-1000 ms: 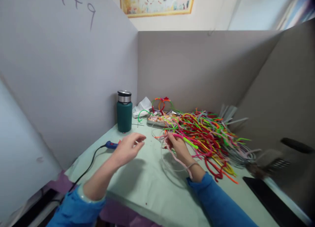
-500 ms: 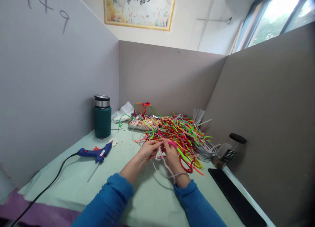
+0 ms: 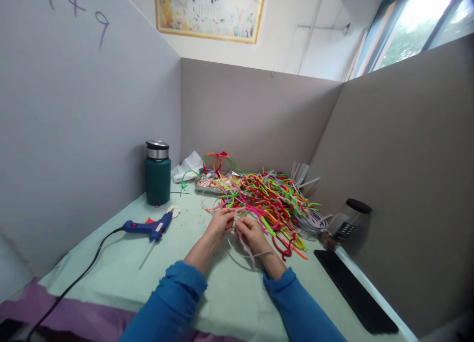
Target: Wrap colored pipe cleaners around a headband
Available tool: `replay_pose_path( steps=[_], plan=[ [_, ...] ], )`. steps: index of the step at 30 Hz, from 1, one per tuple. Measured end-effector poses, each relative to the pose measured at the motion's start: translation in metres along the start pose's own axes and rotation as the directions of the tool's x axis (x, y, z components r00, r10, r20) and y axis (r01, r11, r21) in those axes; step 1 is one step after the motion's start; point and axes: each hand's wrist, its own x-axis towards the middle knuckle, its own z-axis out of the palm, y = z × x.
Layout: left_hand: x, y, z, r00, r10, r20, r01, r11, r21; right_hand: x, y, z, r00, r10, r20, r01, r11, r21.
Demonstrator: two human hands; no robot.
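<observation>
My left hand (image 3: 219, 225) and my right hand (image 3: 253, 235) meet above the middle of the table. Both pinch a pale pink pipe cleaner (image 3: 248, 252), whose tail hangs below my right fingers. A thin greyish-white strand (image 3: 242, 255) curves under the hands toward my right wrist; whether it is joined to the pink one I cannot tell. Just behind them lies a big tangled pile of pipe cleaners (image 3: 266, 196) in red, yellow, green, pink and grey. The fingertips partly cover the spot where the pink stem bends.
A blue glue gun (image 3: 148, 228) with a black cord lies at left. Behind it stands a green bottle (image 3: 157, 180). A metal tray (image 3: 208, 189) of small pieces sits at the back, near white tissue (image 3: 189, 166). At right are a black slab (image 3: 353, 290) and a tipped clear jar (image 3: 342, 228).
My left hand has come from the left, fingers apart, to join my right hand and grip the pink pipe cleaner. The head view has turned right, bringing the whole glue gun into sight.
</observation>
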Motion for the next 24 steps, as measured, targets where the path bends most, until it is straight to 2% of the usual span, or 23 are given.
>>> replay_pose_path(
  steps=[5, 12, 17, 20, 24],
  plan=[
    [-0.003, 0.0, 0.002, 1.0, 0.012, 0.002, -0.012, 0.999, 0.04, -0.006, -0.007, 0.001, 1.0, 0.022, 0.021, -0.023, 0.999, 0.042],
    [-0.001, -0.006, 0.01, 0.995, 0.101, -0.027, -0.095, 0.98, 0.176, -0.009, -0.016, 0.003, 0.999, 0.025, -0.039, -0.021, 0.995, 0.098],
    [0.004, -0.011, 0.008, 0.976, 0.205, -0.076, -0.18, 0.952, 0.248, -0.005, -0.01, 0.006, 0.997, 0.001, -0.074, 0.004, 0.998, 0.067],
    [0.007, -0.013, 0.005, 0.97, 0.222, -0.101, -0.188, 0.944, 0.27, -0.005, -0.011, 0.004, 0.992, -0.032, -0.126, 0.036, 0.999, 0.028],
    [0.008, -0.015, 0.001, 0.971, 0.21, -0.116, -0.173, 0.947, 0.27, -0.009, -0.018, 0.002, 0.962, -0.144, -0.23, 0.124, 0.987, -0.098]
  ],
)
